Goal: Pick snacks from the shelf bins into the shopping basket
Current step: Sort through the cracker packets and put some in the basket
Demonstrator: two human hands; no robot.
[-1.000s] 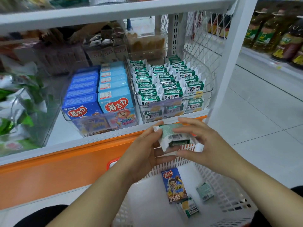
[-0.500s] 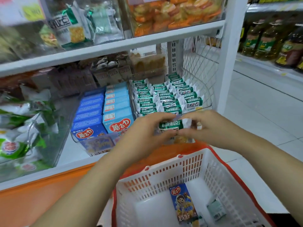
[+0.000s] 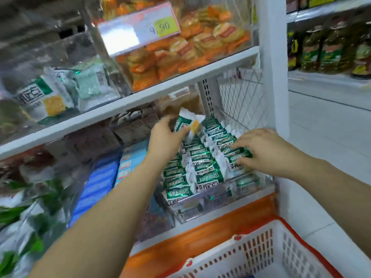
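Holding a green-and-white foil snack packet (image 3: 183,125) tilted in the air above the back of the clear plastic shelf bin (image 3: 200,210), the left hand (image 3: 165,137) has its fingers curled round the packet's lower end, and the orange-printed corner pokes out past them. We see the right hand (image 3: 267,150) lower and to the right, its fingers stretched out and only lightly bent, resting on the tops of the rows of green packets (image 3: 202,169) that fill the bin; it holds nothing. The bin stands on the lower white shelf board beside the white upright post. Just left of it we see a second clear bin stacked with blue cardboard boxes (image 3: 98,183). On the white shelf board above (image 3: 160,85) sits a clear bin of orange-wrapped biscuits (image 3: 180,49) with a pink price label (image 3: 138,27) on its front. Below the hands, at the bottom right, is the white plastic shopping basket with a red rim (image 3: 261,249); its contents are mostly out of view. Dark bottles (image 3: 329,51) line a shelf far to the right.
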